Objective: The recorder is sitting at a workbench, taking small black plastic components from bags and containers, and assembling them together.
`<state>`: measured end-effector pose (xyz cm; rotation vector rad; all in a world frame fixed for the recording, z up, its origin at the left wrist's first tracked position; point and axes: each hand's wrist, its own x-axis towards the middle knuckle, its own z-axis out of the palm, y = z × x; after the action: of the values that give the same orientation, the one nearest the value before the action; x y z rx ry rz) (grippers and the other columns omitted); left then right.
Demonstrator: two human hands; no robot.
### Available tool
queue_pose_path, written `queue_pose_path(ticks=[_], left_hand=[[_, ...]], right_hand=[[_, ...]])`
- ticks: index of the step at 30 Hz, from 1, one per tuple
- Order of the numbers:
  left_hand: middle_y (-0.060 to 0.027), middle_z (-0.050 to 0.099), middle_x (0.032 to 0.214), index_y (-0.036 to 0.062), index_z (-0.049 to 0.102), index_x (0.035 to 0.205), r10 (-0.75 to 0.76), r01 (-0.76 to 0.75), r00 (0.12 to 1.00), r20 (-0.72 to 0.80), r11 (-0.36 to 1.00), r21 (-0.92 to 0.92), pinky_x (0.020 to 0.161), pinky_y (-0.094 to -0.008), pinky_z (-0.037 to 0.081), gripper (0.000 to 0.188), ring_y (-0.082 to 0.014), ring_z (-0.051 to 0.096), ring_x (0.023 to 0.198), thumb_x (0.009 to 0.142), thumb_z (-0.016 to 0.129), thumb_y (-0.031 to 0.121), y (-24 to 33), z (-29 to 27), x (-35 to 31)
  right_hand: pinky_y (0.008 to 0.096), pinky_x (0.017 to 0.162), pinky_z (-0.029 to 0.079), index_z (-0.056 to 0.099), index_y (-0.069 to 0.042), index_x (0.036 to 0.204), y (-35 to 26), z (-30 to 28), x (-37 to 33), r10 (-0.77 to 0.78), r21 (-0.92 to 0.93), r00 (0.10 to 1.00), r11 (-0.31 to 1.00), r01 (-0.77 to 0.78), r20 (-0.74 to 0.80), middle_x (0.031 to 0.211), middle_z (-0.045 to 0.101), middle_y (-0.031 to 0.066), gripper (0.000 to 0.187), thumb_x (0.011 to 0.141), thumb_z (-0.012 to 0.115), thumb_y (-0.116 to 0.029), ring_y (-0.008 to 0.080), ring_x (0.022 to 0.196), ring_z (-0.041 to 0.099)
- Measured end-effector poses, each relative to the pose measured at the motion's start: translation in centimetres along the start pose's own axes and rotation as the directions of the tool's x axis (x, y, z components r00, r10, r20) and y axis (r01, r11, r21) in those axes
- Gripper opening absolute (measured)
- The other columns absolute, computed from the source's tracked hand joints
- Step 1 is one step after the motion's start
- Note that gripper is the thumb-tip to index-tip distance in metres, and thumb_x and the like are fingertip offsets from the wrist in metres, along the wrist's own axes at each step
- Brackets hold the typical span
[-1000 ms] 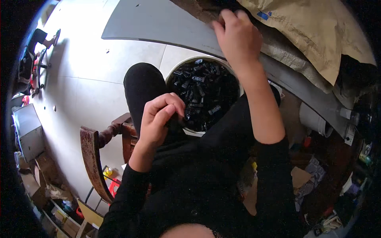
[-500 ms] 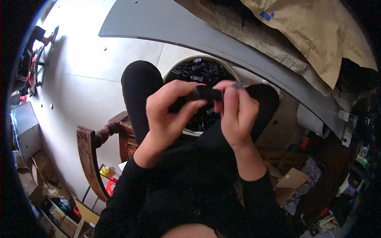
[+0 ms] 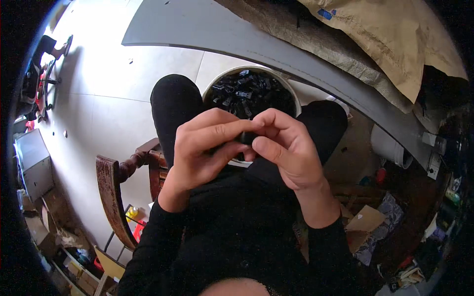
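Between my thighs stands a round pale bucket (image 3: 291, 85) filled with small glossy black plastic pieces (image 3: 243, 93). Above its near side my hands meet around a small black piece (image 3: 247, 138), mostly covered by fingers, so its exact shape is hidden. My left hand (image 3: 205, 143) grips it between thumb and fingers. Fingertips and thumb of my right hand (image 3: 294, 150) close on its right end, touching the left fingertips.
A grey tabletop (image 3: 197, 27) slants across beyond the bucket, with brown woven sacks (image 3: 380, 44) on it. A wooden chair (image 3: 109, 192) stands at my left. Cardboard pieces (image 3: 365, 219) lie low on the right; a white container (image 3: 387, 145) lies under the table edge.
My right hand has turned and come closer to the left, its fingers now curled over the black piece. The piece is more hidden than before. The bucket has stayed in place.
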<state>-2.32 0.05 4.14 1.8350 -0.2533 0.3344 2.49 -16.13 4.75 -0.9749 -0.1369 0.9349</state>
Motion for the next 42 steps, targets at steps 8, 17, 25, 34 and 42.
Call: queue_pose_path(ticks=[8,17,25,34,42], left_hand=[[-0.0108,0.058,0.075,-0.0011,0.063,0.097,0.061,-0.069,0.996,0.07,0.992,0.105,0.056,-0.0252,0.047,0.037,-0.0208,0.06,0.064,0.061,0.07,0.001,-0.6,0.6,-0.2],[-0.0085,0.06,0.061,-0.0018,0.063,0.074,0.135,-0.141,0.989,-0.061,0.982,-0.126,0.05,-0.0249,0.047,0.031,-0.0191,0.06,0.055,0.056,0.078,0.019,-1.7,-0.3,-0.9],[-0.0067,0.057,0.058,0.0007,0.062,0.073,0.147,-0.139,0.982,0.119,0.988,-0.073,0.044,-0.0243,0.042,0.03,-0.0185,0.058,0.05,0.058,0.078,0.022,-1.2,-0.5,-0.9],[-0.0038,0.054,0.058,0.004,0.061,0.072,0.33,-0.171,0.812,0.482,0.924,-0.343,0.042,-0.0281,0.04,0.025,-0.02,0.055,0.05,0.067,0.073,0.025,-1.0,-1.1,-0.3],[-0.0067,0.059,0.068,0.0027,0.062,0.077,0.086,-0.023,0.933,0.35,0.983,-0.18,0.051,-0.0288,0.043,0.026,-0.0218,0.058,0.059,0.064,0.075,0.02,-1.0,-0.7,-0.6]], right_hand=[[0.0232,0.062,0.047,0.048,-0.002,0.089,1.6,-1.3,-0.1,-0.069,0.168,0.995,0.983,0.079,-0.066,0.08,0.056,0.0064,0.014,0.082,0.056,-0.01,0.0126,0.069,0.057],[0.0139,0.042,0.036,0.043,-0.001,0.095,1.7,-0.3,-0.7,-0.082,0.2,0.995,0.977,0.071,0.052,0.072,0.054,0.0051,0.045,0.083,0.054,-0.044,0.0062,0.052,0.05],[0.0166,0.043,0.032,0.048,-0.001,0.096,1.5,-0.8,-1.4,0.033,-0.142,0.996,0.99,-0.021,0.081,0.073,0.05,0.0,0.029,0.086,0.056,-0.027,0.002,0.05,0.04],[0.0262,0.058,0.042,0.052,0.004,0.104,1.3,-1.5,-2.5,0.183,-0.508,0.863,0.856,0.095,0.47,0.068,0.053,0.0099,0.033,0.087,0.054,-0.024,0.0154,0.061,0.054],[0.0275,0.063,0.044,0.056,0.0,0.09,-2.4,-2.8,0.2,0.191,-0.778,0.883,0.575,0.253,0.429,0.074,0.055,0.0092,0.027,0.081,0.06,-0.026,0.016,0.07,0.056]])
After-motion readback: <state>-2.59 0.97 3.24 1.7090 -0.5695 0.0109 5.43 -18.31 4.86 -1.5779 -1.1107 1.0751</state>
